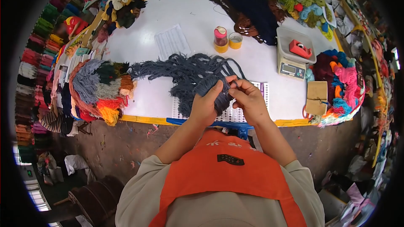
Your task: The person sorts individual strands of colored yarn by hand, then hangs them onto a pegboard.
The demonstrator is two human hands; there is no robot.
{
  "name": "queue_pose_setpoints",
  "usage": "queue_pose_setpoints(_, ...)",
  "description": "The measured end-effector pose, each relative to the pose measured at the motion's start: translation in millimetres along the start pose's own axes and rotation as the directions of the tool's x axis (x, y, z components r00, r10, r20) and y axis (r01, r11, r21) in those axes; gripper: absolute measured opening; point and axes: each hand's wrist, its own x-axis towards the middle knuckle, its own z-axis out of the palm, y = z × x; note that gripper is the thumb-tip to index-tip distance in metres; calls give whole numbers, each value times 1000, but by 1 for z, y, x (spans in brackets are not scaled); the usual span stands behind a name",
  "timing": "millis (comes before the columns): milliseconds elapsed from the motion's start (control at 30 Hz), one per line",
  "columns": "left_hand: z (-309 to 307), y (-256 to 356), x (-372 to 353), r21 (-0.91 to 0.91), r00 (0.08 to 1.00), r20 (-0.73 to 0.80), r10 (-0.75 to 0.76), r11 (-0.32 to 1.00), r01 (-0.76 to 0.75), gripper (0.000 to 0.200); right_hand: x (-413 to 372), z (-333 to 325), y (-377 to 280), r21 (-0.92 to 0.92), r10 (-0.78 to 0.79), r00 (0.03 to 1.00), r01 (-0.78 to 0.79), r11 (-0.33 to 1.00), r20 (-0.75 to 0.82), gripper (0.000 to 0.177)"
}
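A bundle of dark blue-grey yarn point(207, 85) is gripped in my left hand point(207, 103), the thumb lying along its side. My right hand point(251, 101) pinches at the bundle's right side, thumb and forefinger together on its strands. More of the same loose yarn point(185, 69) spreads over the table to the left and behind the hands. Under the hands lies a white sheet with rows of holes point(261, 101), partly covered by the yarn.
On the white table point(139, 21) stand a digital scale point(290, 68) with a red tape dispenser point(299, 48) in its tray, a pink-lidded bottle point(220, 38) and a yellow tape roll point(235, 40). Coloured yarn piles point(99, 86) lie left; a brown notebook point(316, 97) sits right.
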Motion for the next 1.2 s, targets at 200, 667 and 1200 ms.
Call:
queue_pose_setpoints(200,0,-6,1,88,995,-53,81,993,-76,27,0,-3,-1,149,63,998,-67,987,31,10)
queue_pose_setpoints(667,0,0,1,71,993,-79,90,994,-85,18,4,-1,-3,261,96,993,-111,959,70,10)
queue_pose_setpoints(1200,-6,-8,7,40,991,-77,113,993,-110,21,6,-4,0,207,58,995,-73,976,78,8)
